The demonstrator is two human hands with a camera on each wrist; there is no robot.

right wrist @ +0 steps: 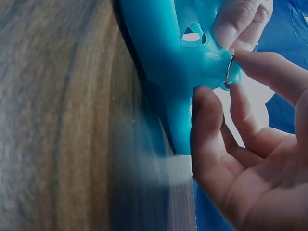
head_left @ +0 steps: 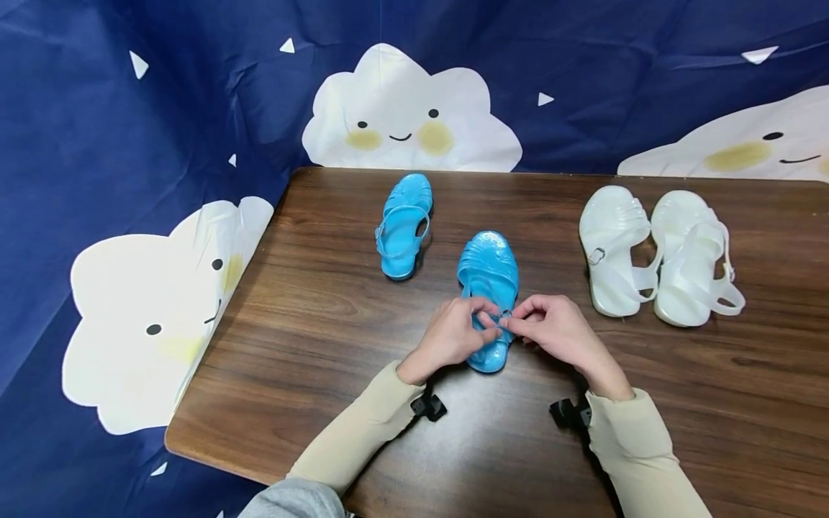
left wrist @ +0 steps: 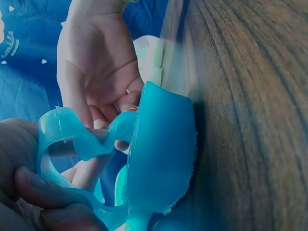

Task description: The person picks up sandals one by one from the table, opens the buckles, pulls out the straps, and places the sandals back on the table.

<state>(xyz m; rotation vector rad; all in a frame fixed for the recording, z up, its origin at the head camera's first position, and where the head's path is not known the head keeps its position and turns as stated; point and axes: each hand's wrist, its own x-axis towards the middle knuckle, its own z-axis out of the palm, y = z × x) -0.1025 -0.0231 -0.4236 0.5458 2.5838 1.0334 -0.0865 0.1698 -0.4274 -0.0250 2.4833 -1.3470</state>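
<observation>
A blue jelly sandal (head_left: 488,252) lies sole down on the wooden table, its toe pointing away from me. Over its heel end my left hand (head_left: 450,331) pinches the ankle strap (left wrist: 60,120), which stands up in a loop in the left wrist view. From the other side my right hand (head_left: 560,327) holds the small metal buckle (right wrist: 229,72) between thumb and fingertip. In the right wrist view, a bit of blue strap shows at the buckle; whether it is fastened I cannot tell. The fingertips of both hands nearly meet there.
Another blue sandal (head_left: 406,193) lies farther back to the left. Two white sandals (head_left: 609,216) stand side by side on the right. A dark blue cloth (head_left: 214,93) with cloud faces hangs behind and left of the brown table (head_left: 311,302).
</observation>
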